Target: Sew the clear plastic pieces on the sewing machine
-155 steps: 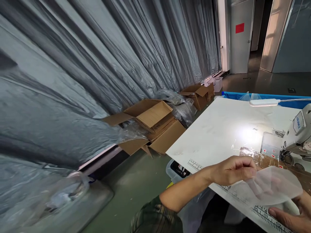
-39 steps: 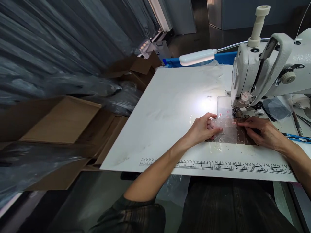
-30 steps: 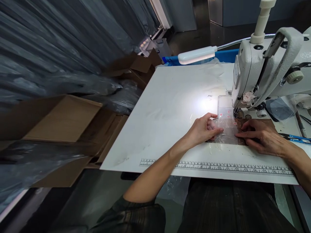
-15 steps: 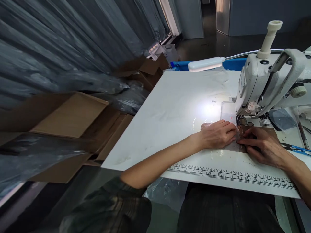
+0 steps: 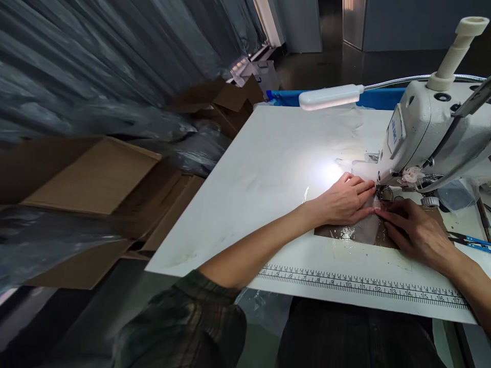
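My left hand [image 5: 345,200] lies on a shiny brown sheet [image 5: 333,233] with clear plastic [image 5: 364,229] on it, its fingers stretched flat beside the presser foot [image 5: 379,192] of a white sewing machine [image 5: 412,125]. The thumb points towards my right hand [image 5: 418,232]. That hand is closed, its fingers curled and pinching the brown sheet just in front of the foot; the palm hides part of the sheet. The fingertips of both hands nearly meet. I cannot make out the needle's tip.
Blue-handled snips [image 5: 471,242] lie right of my right hand. A ruler strip [image 5: 360,286] runs along the table's front edge. A lamp [image 5: 332,97] hangs over the back of the white table [image 5: 245,194]. Open cardboard boxes [image 5: 92,176] and plastic bags stand left.
The view has shifted, so the machine appears larger and further right. More of the brown sheet shows below my left hand. Both hands stay on the sheet beside the presser foot.
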`<act>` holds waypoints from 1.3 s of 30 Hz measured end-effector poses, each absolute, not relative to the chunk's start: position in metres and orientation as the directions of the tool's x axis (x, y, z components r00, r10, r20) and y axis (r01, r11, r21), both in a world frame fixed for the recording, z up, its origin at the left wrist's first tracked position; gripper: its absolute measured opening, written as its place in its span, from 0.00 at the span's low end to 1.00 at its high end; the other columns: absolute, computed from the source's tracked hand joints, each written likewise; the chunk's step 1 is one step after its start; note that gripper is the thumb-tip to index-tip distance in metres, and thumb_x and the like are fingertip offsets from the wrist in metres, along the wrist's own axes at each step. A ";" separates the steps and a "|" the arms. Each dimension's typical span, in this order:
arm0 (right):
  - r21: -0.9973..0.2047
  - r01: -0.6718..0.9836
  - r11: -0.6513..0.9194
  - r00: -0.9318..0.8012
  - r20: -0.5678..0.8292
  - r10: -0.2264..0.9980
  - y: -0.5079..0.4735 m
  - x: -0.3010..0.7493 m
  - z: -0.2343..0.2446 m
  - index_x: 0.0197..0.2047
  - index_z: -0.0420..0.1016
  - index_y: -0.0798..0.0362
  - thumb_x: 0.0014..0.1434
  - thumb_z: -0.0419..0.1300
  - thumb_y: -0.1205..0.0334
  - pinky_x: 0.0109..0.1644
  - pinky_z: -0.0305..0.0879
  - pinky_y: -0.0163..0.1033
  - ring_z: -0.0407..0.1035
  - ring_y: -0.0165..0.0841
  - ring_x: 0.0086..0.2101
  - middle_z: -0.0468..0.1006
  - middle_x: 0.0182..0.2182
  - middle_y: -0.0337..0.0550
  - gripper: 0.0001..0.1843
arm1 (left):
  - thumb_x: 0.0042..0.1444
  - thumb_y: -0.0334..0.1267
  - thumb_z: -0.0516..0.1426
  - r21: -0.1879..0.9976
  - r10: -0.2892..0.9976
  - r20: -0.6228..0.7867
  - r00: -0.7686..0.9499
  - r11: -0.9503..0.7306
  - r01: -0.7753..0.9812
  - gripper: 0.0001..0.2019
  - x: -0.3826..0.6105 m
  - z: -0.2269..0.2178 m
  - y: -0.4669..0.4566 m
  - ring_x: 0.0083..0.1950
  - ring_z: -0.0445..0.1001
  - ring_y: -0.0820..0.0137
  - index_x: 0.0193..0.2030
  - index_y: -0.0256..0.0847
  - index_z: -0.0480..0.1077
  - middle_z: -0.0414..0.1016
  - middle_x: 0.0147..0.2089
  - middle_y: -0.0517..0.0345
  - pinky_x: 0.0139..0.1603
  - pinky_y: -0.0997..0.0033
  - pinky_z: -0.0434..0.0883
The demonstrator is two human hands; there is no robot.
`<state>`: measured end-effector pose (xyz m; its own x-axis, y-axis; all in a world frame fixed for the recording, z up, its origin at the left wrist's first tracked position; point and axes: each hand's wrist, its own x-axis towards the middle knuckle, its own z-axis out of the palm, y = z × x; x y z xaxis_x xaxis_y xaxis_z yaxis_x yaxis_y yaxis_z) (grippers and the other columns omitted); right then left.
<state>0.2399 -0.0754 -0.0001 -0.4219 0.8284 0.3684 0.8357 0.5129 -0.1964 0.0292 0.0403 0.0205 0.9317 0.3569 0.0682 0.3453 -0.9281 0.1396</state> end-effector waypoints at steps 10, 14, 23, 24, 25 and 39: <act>-0.226 0.845 0.484 -0.396 0.344 0.851 -0.077 0.240 -0.004 0.57 0.79 0.49 0.71 0.49 0.56 0.37 0.75 0.42 0.73 0.40 0.39 0.77 0.45 0.55 0.21 | 0.71 0.48 0.45 0.190 0.334 0.097 0.938 -0.931 0.312 0.26 0.021 0.011 0.044 0.64 0.65 0.53 0.68 0.33 0.62 0.68 0.67 0.39 0.62 0.51 0.58; -0.175 0.843 0.509 -0.416 0.388 0.822 -0.077 0.239 -0.004 0.56 0.79 0.52 0.71 0.49 0.57 0.35 0.74 0.42 0.74 0.40 0.38 0.78 0.43 0.55 0.21 | 0.72 0.48 0.45 0.171 0.319 0.116 0.941 -0.939 0.298 0.27 0.021 0.009 0.044 0.65 0.66 0.53 0.68 0.30 0.63 0.68 0.67 0.38 0.62 0.53 0.60; -0.212 0.814 0.541 -0.422 0.423 0.802 -0.078 0.234 0.003 0.53 0.79 0.52 0.70 0.51 0.63 0.35 0.74 0.42 0.73 0.37 0.35 0.77 0.43 0.54 0.17 | 0.71 0.49 0.45 0.172 0.276 0.198 0.940 -0.954 0.244 0.28 0.018 0.002 0.047 0.64 0.66 0.53 0.66 0.29 0.64 0.68 0.66 0.36 0.60 0.52 0.64; -0.208 0.816 0.539 -0.421 0.426 0.801 -0.078 0.234 0.003 0.53 0.79 0.52 0.70 0.51 0.63 0.36 0.74 0.42 0.73 0.38 0.36 0.77 0.44 0.54 0.17 | 0.71 0.49 0.45 0.169 0.276 0.207 0.939 -0.955 0.244 0.28 0.018 0.002 0.046 0.63 0.67 0.53 0.66 0.28 0.64 0.68 0.66 0.35 0.60 0.53 0.64; -0.202 0.820 0.535 -0.417 0.429 0.801 -0.078 0.233 0.002 0.53 0.79 0.52 0.70 0.51 0.63 0.37 0.74 0.43 0.73 0.39 0.37 0.77 0.44 0.54 0.17 | 0.71 0.49 0.45 0.167 0.277 0.214 0.937 -0.955 0.245 0.28 0.018 0.002 0.046 0.62 0.67 0.53 0.65 0.28 0.65 0.68 0.65 0.35 0.59 0.53 0.65; -0.208 0.816 0.539 -0.412 0.443 0.796 -0.079 0.234 0.000 0.54 0.78 0.51 0.70 0.52 0.63 0.38 0.76 0.42 0.72 0.38 0.39 0.75 0.44 0.53 0.16 | 0.71 0.49 0.46 0.144 0.294 0.244 0.924 -0.953 0.265 0.25 0.019 0.002 0.043 0.55 0.71 0.56 0.62 0.32 0.68 0.71 0.64 0.40 0.53 0.55 0.66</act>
<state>0.2338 -0.0792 0.0002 -0.4123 0.7958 0.4435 0.8162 0.5389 -0.2083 0.0189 0.0434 0.0023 0.9244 0.2937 0.2435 0.2649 -0.9534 0.1444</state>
